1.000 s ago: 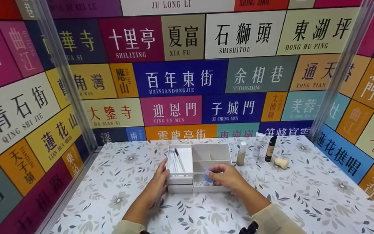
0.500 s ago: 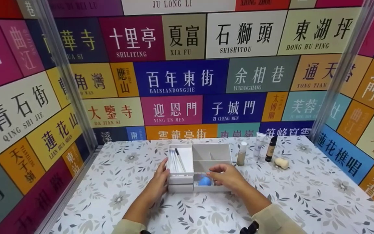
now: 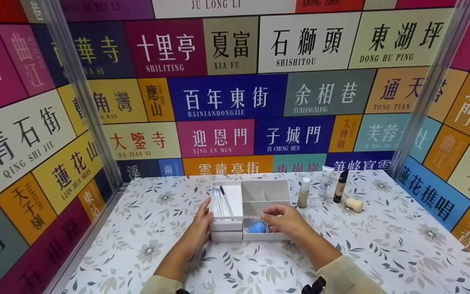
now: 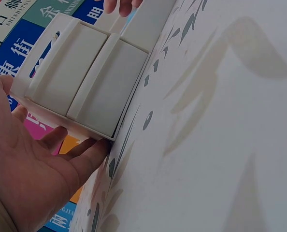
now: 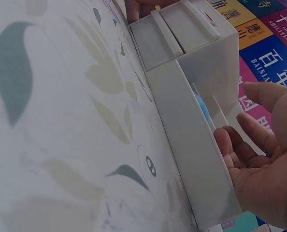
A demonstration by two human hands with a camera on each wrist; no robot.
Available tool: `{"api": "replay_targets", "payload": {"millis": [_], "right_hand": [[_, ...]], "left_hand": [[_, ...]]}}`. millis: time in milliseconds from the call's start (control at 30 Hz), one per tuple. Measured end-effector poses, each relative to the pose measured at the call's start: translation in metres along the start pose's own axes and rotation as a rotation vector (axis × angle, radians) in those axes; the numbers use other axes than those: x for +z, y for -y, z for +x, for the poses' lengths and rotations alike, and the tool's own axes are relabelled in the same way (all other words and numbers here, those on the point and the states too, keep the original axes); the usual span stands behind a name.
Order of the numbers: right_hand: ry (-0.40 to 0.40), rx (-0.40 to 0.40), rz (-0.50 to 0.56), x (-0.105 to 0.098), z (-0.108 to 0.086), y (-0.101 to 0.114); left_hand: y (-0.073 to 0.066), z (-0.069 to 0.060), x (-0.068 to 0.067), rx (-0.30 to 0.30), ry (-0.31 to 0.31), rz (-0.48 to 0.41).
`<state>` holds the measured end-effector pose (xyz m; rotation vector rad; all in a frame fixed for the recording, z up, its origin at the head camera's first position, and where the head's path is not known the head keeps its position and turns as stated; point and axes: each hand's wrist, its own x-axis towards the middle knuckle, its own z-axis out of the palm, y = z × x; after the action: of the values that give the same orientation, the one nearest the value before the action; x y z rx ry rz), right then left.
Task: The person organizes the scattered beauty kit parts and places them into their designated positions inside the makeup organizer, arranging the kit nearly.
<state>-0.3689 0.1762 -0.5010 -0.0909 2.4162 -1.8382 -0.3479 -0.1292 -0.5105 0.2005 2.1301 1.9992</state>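
A white desktop organizer [image 3: 227, 226] stands on the table, with two drawers on its left and divided open compartments on its right. In its front right compartment lies a blue makeup sponge [image 3: 256, 228], partly hidden by the front wall in the right wrist view. My left hand [image 3: 199, 228] rests along the organizer's left side, fingers extended against it in the left wrist view. At the front right corner, my right hand [image 3: 287, 222] touches the compartment wall with relaxed fingers; nothing shows between thumb and forefinger. Thin white sticks and a dark-tipped pen-like stick [image 3: 224, 198] lie in the top left tray.
Right of the organizer stand a bottle with a white cap [image 3: 303, 193], a white tube [image 3: 324, 183] and a black-capped bottle [image 3: 340, 188]. A cream gourd-shaped sponge [image 3: 353, 205] lies beside them. Printed panels [image 3: 218, 139] rise behind the leaf-patterned tabletop [image 3: 149, 212].
My right hand has let go of the blue makeup sponge, which dropped into the front right compartment and shifted slightly there. The left hand stays at the organizer's side.
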Motion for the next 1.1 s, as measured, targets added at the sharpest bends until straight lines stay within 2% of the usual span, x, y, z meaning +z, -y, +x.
{"api": "replay_targets", "payload": {"millis": [633, 900, 1100], "right_hand": [[0.018, 0.032, 0.041, -0.007, 0.002, 0.005], [-0.009, -0.026, 0.057, -0.023, 0.001, 0.014], [-0.04, -0.051, 0.093, -0.044, -0.003, 0.02]], "left_hand": [[-0.001, 0.001, -0.001, -0.01, -0.004, -0.005], [0.001, 0.001, -0.002, -0.01, -0.001, 0.003], [0.0, 0.002, 0.0, 0.002, -0.006, -0.02]]}}
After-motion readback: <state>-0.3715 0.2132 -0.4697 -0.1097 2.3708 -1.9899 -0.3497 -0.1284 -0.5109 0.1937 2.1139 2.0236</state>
